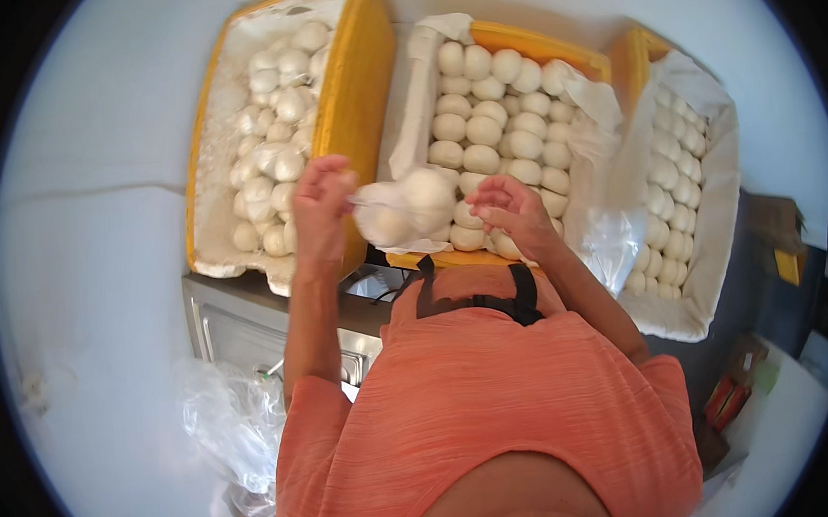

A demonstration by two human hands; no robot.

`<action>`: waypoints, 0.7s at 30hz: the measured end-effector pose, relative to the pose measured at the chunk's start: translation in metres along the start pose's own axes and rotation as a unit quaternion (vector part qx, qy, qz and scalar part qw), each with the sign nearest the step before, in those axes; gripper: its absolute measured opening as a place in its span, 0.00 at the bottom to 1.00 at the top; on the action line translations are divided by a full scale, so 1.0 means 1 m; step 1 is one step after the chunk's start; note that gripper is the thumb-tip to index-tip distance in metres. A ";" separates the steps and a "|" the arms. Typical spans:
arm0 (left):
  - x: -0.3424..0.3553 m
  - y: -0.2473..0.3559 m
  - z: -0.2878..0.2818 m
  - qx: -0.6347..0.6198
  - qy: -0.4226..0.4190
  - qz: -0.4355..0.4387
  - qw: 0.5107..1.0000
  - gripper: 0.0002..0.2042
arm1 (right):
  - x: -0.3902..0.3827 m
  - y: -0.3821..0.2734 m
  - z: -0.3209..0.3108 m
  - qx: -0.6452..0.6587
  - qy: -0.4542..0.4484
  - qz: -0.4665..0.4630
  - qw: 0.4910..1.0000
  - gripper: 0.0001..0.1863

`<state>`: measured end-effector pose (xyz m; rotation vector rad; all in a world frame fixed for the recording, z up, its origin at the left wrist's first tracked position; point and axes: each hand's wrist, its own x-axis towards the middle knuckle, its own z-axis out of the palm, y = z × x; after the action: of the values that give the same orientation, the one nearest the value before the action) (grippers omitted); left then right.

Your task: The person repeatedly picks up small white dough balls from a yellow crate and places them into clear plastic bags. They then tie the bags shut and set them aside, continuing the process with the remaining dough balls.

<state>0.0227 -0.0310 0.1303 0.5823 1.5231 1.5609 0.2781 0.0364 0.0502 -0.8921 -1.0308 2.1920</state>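
Observation:
My left hand (pixel 325 202) is closed on the gathered neck of a clear plastic bag of round white buns (pixel 405 207). The bag hangs out to the right of that hand, over the near left corner of the middle box. On the bag's other side is my right hand (pixel 511 214), its fingers loosely curled and apart, with nothing visible in them. Beneath it, rows of loose white buns (pixel 479 129) fill the cloth-lined middle yellow box (pixel 539 49). Bagged buns (pixel 274 163) lie piled in the left yellow box (pixel 358 96).
To the right stands another cloth-lined box (pixel 717 193) full of buns. Clear plastic (pixel 609 242) drapes between it and the middle box. A metal-topped unit (pixel 252 323) lies below the left box, beside crumpled plastic bags (pixel 233 420). Cardboard boxes (pixel 773 223) are at far right.

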 end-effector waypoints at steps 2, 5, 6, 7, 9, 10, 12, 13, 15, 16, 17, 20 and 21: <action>0.042 0.040 -0.038 0.106 0.033 0.150 0.982 0.07 | 0.001 0.004 -0.035 -0.091 0.061 -0.115 0.987 0.17; 0.071 0.099 -0.074 0.336 0.136 0.324 0.874 0.10 | -0.038 0.005 -0.086 -0.314 0.255 -0.104 0.909 0.14; 0.082 0.109 -0.074 0.482 0.172 0.302 0.804 0.17 | -0.056 0.008 -0.108 -0.343 0.358 -0.151 0.855 0.13; 0.065 0.112 -0.023 0.548 0.212 0.278 0.760 0.21 | -0.077 0.016 -0.133 -0.371 0.449 -0.196 0.789 0.13; 0.077 0.103 -0.012 0.583 0.165 0.382 0.698 0.21 | -0.111 0.036 -0.190 -0.394 0.584 -0.215 0.676 0.15; 0.077 0.096 0.005 0.559 0.145 0.400 0.712 0.21 | -0.127 0.053 -0.221 -0.388 0.643 -0.189 0.633 0.17; 0.088 0.068 0.036 0.449 0.005 0.383 0.807 0.20 | -0.149 0.090 -0.275 -0.361 0.663 -0.086 0.650 0.19; 0.095 0.041 0.054 0.404 -0.067 0.352 0.841 0.20 | -0.157 0.102 -0.289 -0.350 0.671 -0.034 0.653 0.20; 0.083 0.005 0.088 0.382 -0.177 0.307 0.854 0.19 | -0.155 0.096 -0.269 -0.274 0.604 0.038 0.748 0.21; 0.072 -0.010 0.112 0.394 -0.227 0.302 0.838 0.19 | -0.153 0.092 -0.263 -0.233 0.567 0.070 0.787 0.21; 0.059 -0.024 0.135 0.390 -0.275 0.286 0.831 0.19 | -0.156 0.103 -0.268 -0.267 0.592 0.050 0.759 0.17; 0.026 -0.070 0.182 0.342 -0.380 0.228 0.829 0.17 | -0.158 0.089 -0.256 -0.315 0.661 -0.077 0.677 0.12; 0.015 -0.083 0.194 0.328 -0.412 0.207 0.824 0.16 | -0.162 0.086 -0.255 -0.347 0.660 -0.116 0.656 0.10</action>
<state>0.1930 0.0813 0.0754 1.8150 1.2236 0.7791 0.5549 -0.0126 -0.0899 -2.0312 -0.9833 0.3804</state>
